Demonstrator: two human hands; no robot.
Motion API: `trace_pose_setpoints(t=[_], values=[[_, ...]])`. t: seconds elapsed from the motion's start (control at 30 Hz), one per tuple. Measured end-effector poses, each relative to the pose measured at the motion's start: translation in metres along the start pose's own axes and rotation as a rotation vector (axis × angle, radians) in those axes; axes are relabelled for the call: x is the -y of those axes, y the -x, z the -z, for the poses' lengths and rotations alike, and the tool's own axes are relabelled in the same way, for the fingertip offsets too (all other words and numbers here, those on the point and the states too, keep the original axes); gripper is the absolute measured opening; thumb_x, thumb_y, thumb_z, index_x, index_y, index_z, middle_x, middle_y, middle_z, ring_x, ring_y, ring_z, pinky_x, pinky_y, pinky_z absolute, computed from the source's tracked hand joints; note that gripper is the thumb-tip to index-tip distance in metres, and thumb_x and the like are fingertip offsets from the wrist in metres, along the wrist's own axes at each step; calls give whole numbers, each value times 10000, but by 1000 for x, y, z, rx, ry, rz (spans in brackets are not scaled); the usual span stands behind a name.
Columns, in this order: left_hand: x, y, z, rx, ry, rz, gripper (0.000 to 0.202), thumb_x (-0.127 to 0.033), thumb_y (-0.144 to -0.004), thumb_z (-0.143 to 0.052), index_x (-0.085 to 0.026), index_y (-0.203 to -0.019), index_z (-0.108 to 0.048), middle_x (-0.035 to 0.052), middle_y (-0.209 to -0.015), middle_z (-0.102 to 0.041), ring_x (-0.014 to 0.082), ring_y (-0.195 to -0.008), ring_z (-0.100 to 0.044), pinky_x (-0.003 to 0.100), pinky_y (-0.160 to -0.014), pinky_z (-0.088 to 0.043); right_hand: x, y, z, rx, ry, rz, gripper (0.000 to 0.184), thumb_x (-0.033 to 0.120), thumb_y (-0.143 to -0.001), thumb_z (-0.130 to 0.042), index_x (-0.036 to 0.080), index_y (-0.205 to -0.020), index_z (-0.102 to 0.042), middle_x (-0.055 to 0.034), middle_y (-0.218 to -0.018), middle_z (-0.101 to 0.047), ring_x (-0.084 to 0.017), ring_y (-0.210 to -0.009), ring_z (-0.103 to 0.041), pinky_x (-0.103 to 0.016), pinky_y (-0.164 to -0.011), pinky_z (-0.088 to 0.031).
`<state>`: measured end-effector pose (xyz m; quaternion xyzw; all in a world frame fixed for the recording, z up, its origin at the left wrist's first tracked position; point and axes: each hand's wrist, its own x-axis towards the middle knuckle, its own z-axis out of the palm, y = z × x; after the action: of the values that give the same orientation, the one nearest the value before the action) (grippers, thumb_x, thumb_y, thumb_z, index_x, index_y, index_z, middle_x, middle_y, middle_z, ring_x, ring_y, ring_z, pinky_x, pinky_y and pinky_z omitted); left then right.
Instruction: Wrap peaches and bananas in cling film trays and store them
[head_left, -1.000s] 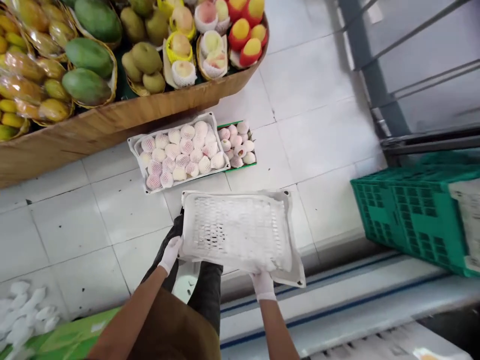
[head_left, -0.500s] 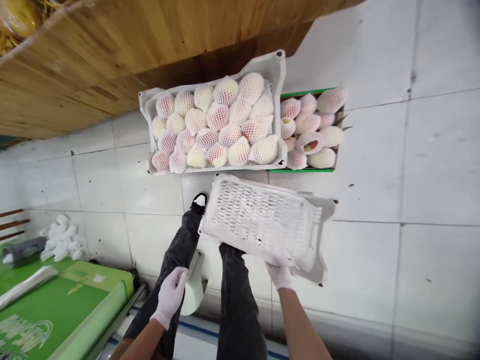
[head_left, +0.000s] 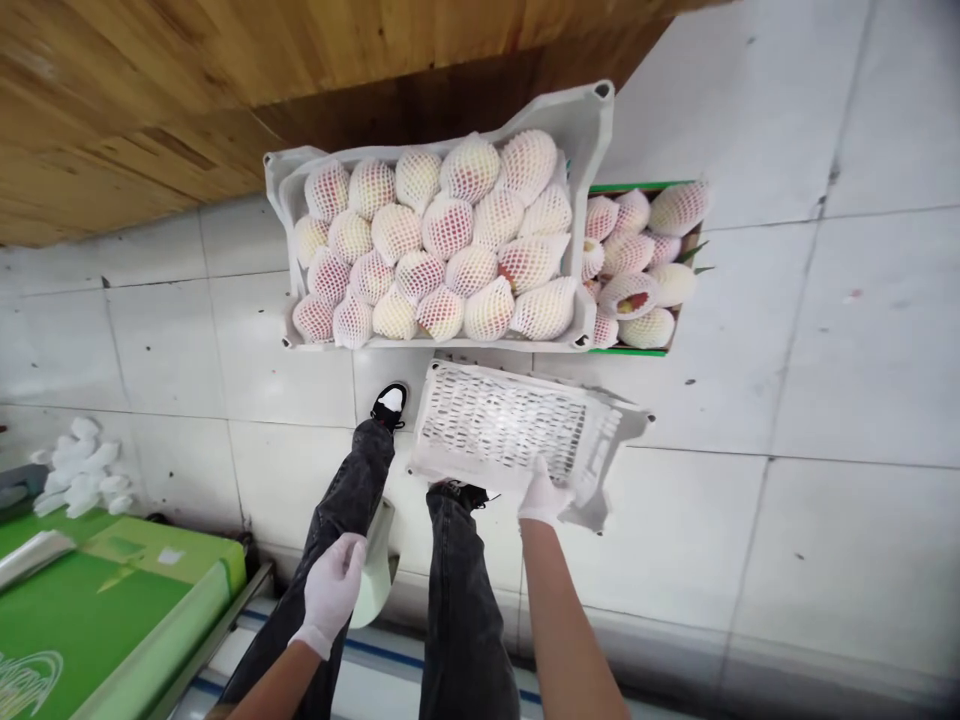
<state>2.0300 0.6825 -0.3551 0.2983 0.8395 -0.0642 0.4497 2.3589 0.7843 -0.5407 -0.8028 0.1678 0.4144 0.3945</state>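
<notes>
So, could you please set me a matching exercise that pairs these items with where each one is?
Items:
1. Left hand
2. Right hand
3. Foam-netted fruit
4. White foam pieces

Places:
A. Packed in a white plastic crate
B. On the tiles beside a green counter
C. Gripping an empty slotted white crate
D. Raised over the left leg, holding nothing

Pairs: 1-D, 2-C, 3-A, 4-B

White square floor tiles [head_left: 862, 340], curved wooden display stand above [head_left: 112, 100], green-topped counter lower left [head_left: 90, 610]
</notes>
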Motion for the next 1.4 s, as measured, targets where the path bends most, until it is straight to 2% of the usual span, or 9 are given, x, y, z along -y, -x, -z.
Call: trace_pose_setpoints(t=[0.03, 0.27, 0.37, 0.47, 0.67, 0.87, 1.03, 1.2, 1.4], values=[[-1, 0, 0, 3, -19, -5, 366, -592, -923, -576, -280, -944, -768, 48, -810, -780, 271, -757, -719, 358, -742, -498, 16, 17, -18, -84, 57, 191, 710, 378, -704, -867, 224, -1336, -583, -108, -1426, -633, -226, -1331, -610, -375, -1207, -492], [-20, 0, 9, 1, -149, -138, 345, -409, -1039, -458, -265, -906, -742, 19, -846, -793, 204, -814, -746, 286, -757, -482, 127, 117, -183, 476, 663, 1257, 457, 349, -959, -656, 197, -1388, -620, -172, -1370, -671, -307, -1276, -616, -526, -1145, -493], [-29, -1, 14, -31, -170, -188, 330, -381, -1036, -471, -259, -884, -737, 21, -855, -797, 202, -805, -745, 288, -757, -489, 147, 130, -242, 406, 1147, 1315, 553, 393, -893, -765, 163, -1369, -604, -231, -1368, -639, -401, -1290, -546, -594, -1084, -447], [-35, -5, 19, -46, -173, -226, 313, -357, -1035, -486, -258, -882, -740, 22, -852, -796, 197, -776, -738, 285, -740, -484, 148, 137, -269, 250, 1463, 1271, 579, 383, -844, -823, 134, -1309, -585, -252, -1289, -630, -412, -1221, -528, -578, -1021, -414], [-44, -16, 30, -31, -180, -223, 282, -317, -1043, -514, -252, -892, -742, 19, -833, -780, 188, -762, -721, 277, -717, -445, 154, 127, -264, 327, 1468, 1211, 649, 334, -755, -884, 154, -1298, -576, -221, -1343, -661, -407, -1279, -506, -583, -1064, -386], [-51, -23, 41, 26, -174, -159, 247, -312, -1055, -533, -265, -935, -744, 8, -877, -797, 191, -802, -729, 272, -732, -423, 160, 120, -226, 555, 841, 1100, 729, 400, -669, -935, 185, -1289, -617, -177, -1410, -681, -384, -1373, -536, -606, -1212, -370], [-51, -27, 46, 107, -143, -54, 253, -359, -1062, -534, -276, -957, -748, -3, -870, -802, 192, -810, -738, 267, -711, -410, 155, 140, -188, 743, 142, 532, 560, 558, -761, -842, 254, -1200, -674, -56, -1295, -738, -246, -1249, -666, -449, -1163, -513], [-51, -31, 45, 108, -122, -33, 287, -417, -1057, -513, -273, -981, -749, 11, -882, -807, 214, -813, -736, 285, -724, -435, 167, 172, -168, 791, -213, -141, 382, 619, -942, -644, 284, -1091, -751, -37, -1173, -817, -267, -1271, -708, -499, -1048, -608], [-38, -35, 42, 103, 20, -18, 301, -465, -993, -521, -264, -980, -746, 40, -934, -823, 253, -899, -773, 341, -819, -527, 192, 209, -152, 771, -316, -407, 446, 476, -1079, -411, 207, -1154, -759, -54, -1092, -850, -243, -1155, -759, -486, -1049, -612]])
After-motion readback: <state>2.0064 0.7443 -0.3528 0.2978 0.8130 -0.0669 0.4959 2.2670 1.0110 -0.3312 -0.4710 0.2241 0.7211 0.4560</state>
